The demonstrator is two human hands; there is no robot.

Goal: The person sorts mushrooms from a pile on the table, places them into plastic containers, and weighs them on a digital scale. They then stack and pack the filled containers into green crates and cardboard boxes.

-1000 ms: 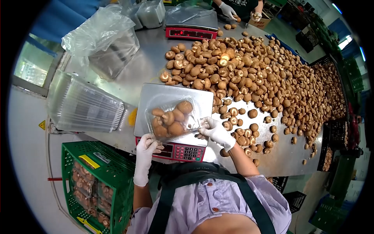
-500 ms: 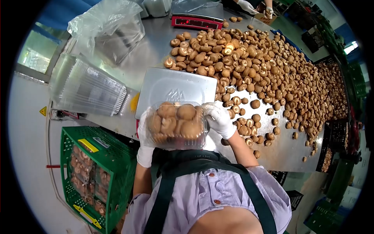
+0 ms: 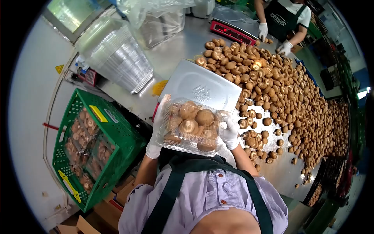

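A clear plastic clamshell box of mushrooms [image 3: 190, 125] is held in front of my body, tilted toward me, its lid over several brown caps. My left hand [image 3: 157, 134], in a white glove, grips the box's left side. On the right side, my gloved right hand [image 3: 230, 130] has its fingers closed at the edge. Just beyond the box lies the bare metal plate of a scale [image 3: 206, 84]. A big heap of loose mushrooms [image 3: 269, 84] covers the steel table to the right of the scale.
Nested clear boxes [image 3: 120, 54] stand at the left, by yellow strands [image 3: 159, 88]. A green crate [image 3: 117, 136] with packed mushroom boxes is at lower left. A second scale with a red display [image 3: 233, 32] sits at the back, near a co-worker's gloved hands [image 3: 285, 48].
The view has turned leftward, bringing more of the green crate and the co-worker into sight. The box has tilted and swung a little toward the crate side, with both hands still on it.
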